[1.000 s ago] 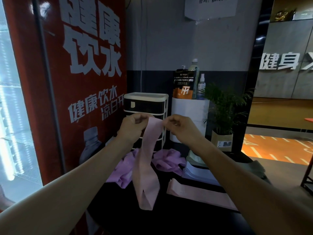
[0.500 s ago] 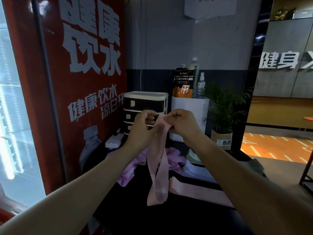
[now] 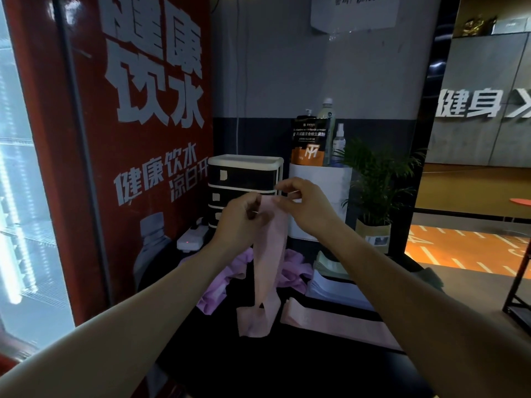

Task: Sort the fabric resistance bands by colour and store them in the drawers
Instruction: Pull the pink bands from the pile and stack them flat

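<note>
A pink fabric band (image 3: 270, 259) hangs down from both my hands, its lower end resting folded on the dark table (image 3: 287, 369). My left hand (image 3: 238, 219) and my right hand (image 3: 304, 205) pinch its top edge close together, in front of the small black-and-white drawer unit (image 3: 244, 182). Another pink band (image 3: 339, 323) lies flat on the table to the right. Purple bands (image 3: 221, 282) lie in a heap behind the hanging band.
A red vending machine (image 3: 129, 139) stands close on the left. A white box (image 3: 319, 202) with a pouch and bottles on it stands right of the drawers, then a potted plant (image 3: 376, 196). Folded greenish items (image 3: 330, 268) and a white power strip (image 3: 192, 237) lie on the table.
The hands, first apart at the band's top, have come close together. The band is narrower and its lower end has settled folded on the table.
</note>
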